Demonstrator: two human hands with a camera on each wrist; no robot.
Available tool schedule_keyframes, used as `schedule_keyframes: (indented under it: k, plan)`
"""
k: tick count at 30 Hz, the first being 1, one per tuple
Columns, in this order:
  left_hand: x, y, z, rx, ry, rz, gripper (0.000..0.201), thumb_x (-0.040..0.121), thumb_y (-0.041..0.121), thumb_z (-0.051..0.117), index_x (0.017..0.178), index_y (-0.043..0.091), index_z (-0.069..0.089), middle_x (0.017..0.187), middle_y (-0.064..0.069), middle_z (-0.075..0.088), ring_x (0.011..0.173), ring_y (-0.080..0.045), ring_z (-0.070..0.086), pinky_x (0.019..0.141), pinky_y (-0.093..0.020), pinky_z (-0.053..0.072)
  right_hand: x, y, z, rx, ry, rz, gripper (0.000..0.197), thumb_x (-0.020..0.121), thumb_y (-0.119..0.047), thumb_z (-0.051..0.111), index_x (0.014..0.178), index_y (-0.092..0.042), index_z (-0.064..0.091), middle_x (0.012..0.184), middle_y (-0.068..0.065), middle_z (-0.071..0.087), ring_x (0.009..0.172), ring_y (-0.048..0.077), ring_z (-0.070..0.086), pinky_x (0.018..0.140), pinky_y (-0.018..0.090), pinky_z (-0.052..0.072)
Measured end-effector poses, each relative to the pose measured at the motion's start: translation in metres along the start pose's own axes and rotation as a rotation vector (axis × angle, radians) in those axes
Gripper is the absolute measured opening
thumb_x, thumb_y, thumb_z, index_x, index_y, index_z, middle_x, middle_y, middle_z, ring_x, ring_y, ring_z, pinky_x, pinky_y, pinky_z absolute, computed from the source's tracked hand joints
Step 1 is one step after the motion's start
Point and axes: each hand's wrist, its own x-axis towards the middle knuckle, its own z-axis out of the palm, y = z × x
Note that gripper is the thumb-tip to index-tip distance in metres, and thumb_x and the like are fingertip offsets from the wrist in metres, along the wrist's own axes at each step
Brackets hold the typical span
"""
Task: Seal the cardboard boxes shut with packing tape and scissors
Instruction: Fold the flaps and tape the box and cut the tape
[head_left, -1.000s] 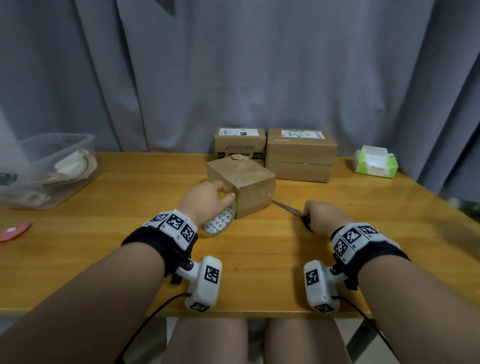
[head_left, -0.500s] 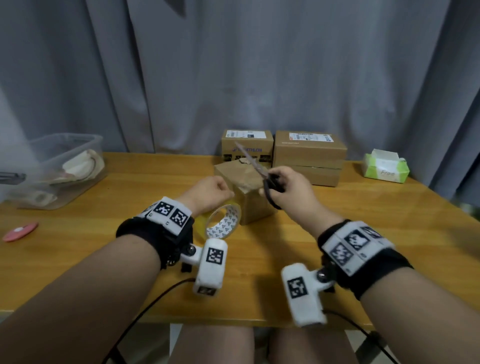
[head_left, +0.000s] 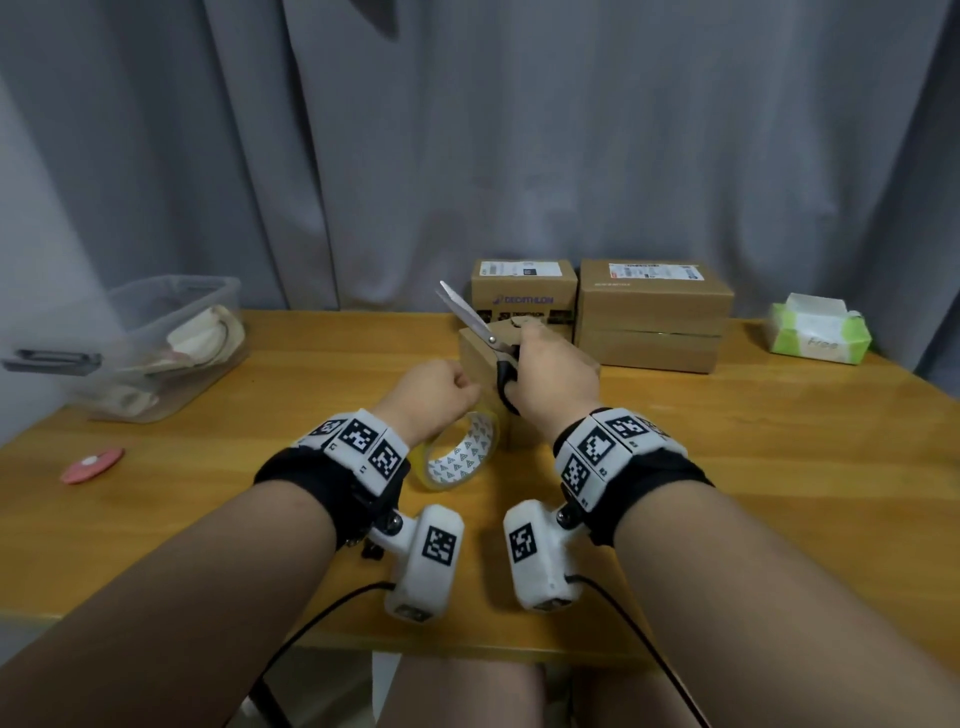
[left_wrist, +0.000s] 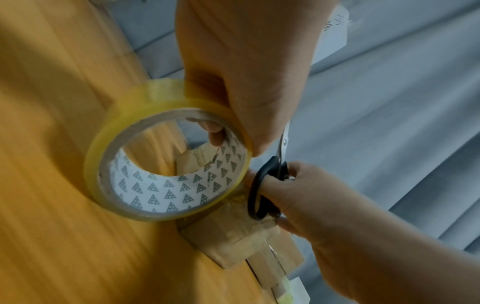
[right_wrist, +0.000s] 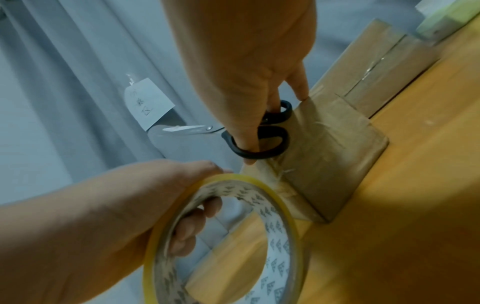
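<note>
Scissors (head_left: 480, 325), raised off the table since a second ago, are gripped in the right hand (head_left: 550, 376), blades apparently closed and pointing up-left, above the small box (head_left: 475, 358); tape roll (head_left: 460, 452) is clasped by the left hand (head_left: 434, 392) alongside.

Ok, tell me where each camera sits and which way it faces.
Head: worn on the head, facing forward and down at the table; both forearms, left hand and right hand show.
Left wrist: looks along the left hand at the tape roll; the right hand shows too.
Right wrist: looks along the right hand at the scissors and small box.
All share tape, scissors, box.
</note>
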Motion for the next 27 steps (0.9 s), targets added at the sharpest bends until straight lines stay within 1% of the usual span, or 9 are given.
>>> schedule_keyframes:
  k: [3,6,10,12,14,18,22,24,27]
  plan:
    - [0.0,-0.001,-0.006,0.012,-0.036,-0.019,0.022,0.092,0.026,0.054,0.093,0.006,0.064,0.067,0.001,0.057,0.06,-0.014,0.051,0.05,-0.023,0.036,-0.001,0.002,0.004,0.021,0.036,-0.006,0.025,0.091,-0.032,0.055,0.107,-0.014,0.049,0.086,0.002,0.06,0.076,0.023,0.058,0.061,0.033,0.049]
    - [-0.002,-0.005,-0.018,0.066,-0.063,-0.055,0.015,0.091,0.027,0.056,0.091,0.013,0.062,0.065,0.004,0.054,0.058,-0.009,0.049,0.05,-0.023,0.037,-0.001,0.004,0.007,-0.011,0.038,-0.017,0.03,0.092,-0.037,0.052,0.11,-0.015,0.047,0.086,0.003,0.061,0.075,0.024,0.058,0.059,0.034,0.052]
    - [-0.004,-0.007,-0.024,0.155,-0.093,-0.06,0.014,0.091,0.03,0.057,0.09,0.017,0.062,0.071,0.007,0.056,0.064,-0.006,0.051,0.051,-0.021,0.037,0.0,0.005,0.009,-0.072,0.081,-0.038,0.028,0.09,-0.04,0.051,0.104,-0.016,0.048,0.084,0.003,0.062,0.071,0.024,0.059,0.059,0.034,0.054]
    - [-0.005,-0.003,-0.02,0.182,-0.123,-0.055,0.018,0.092,0.029,0.056,0.096,0.014,0.065,0.078,0.003,0.06,0.07,-0.012,0.054,0.056,-0.024,0.042,0.0,0.005,0.009,-0.091,0.077,-0.043,0.029,0.091,-0.039,0.051,0.108,-0.016,0.048,0.08,0.002,0.061,0.068,0.023,0.058,0.055,0.032,0.051]
    - [-0.004,0.001,-0.019,0.211,-0.142,-0.051,0.022,0.093,0.028,0.054,0.102,0.013,0.066,0.088,-0.001,0.062,0.08,-0.016,0.055,0.067,-0.025,0.044,-0.003,0.006,0.008,-0.116,0.044,-0.051,0.032,0.091,-0.036,0.052,0.115,-0.016,0.044,0.075,0.0,0.057,0.064,0.021,0.055,0.051,0.03,0.046]
    - [-0.003,0.002,-0.02,0.309,-0.209,-0.049,0.024,0.092,0.024,0.053,0.103,0.007,0.066,0.099,-0.008,0.066,0.087,-0.021,0.059,0.07,-0.029,0.045,-0.004,0.006,0.007,-0.133,0.031,-0.056,0.033,0.094,-0.037,0.048,0.117,-0.015,0.043,0.067,-0.003,0.049,0.06,0.021,0.052,0.05,0.029,0.041]
    - [-0.006,-0.001,-0.018,0.42,-0.212,-0.038,0.024,0.091,0.027,0.052,0.098,0.009,0.066,0.092,-0.007,0.067,0.084,-0.021,0.062,0.067,-0.03,0.049,-0.006,0.003,0.006,-0.11,0.045,-0.064,0.031,0.095,-0.037,0.045,0.116,-0.014,0.044,0.07,-0.002,0.05,0.061,0.022,0.051,0.052,0.03,0.041]
    - [-0.004,0.001,-0.019,0.418,-0.242,-0.053,0.026,0.093,0.03,0.051,0.098,0.009,0.065,0.085,-0.004,0.064,0.078,-0.019,0.059,0.062,-0.027,0.045,-0.008,0.0,0.006,-0.123,0.039,-0.052,0.029,0.095,-0.033,0.047,0.115,-0.013,0.043,0.069,-0.002,0.049,0.062,0.023,0.051,0.054,0.031,0.041]
    - [0.004,0.006,-0.023,0.338,-0.314,-0.102,0.021,0.092,0.03,0.054,0.095,0.011,0.064,0.076,-0.001,0.059,0.07,-0.017,0.056,0.058,-0.024,0.043,-0.01,-0.006,0.01,-0.179,0.014,-0.048,0.027,0.091,-0.022,0.052,0.115,-0.014,0.041,0.069,-0.004,0.047,0.065,0.024,0.051,0.065,0.032,0.037]
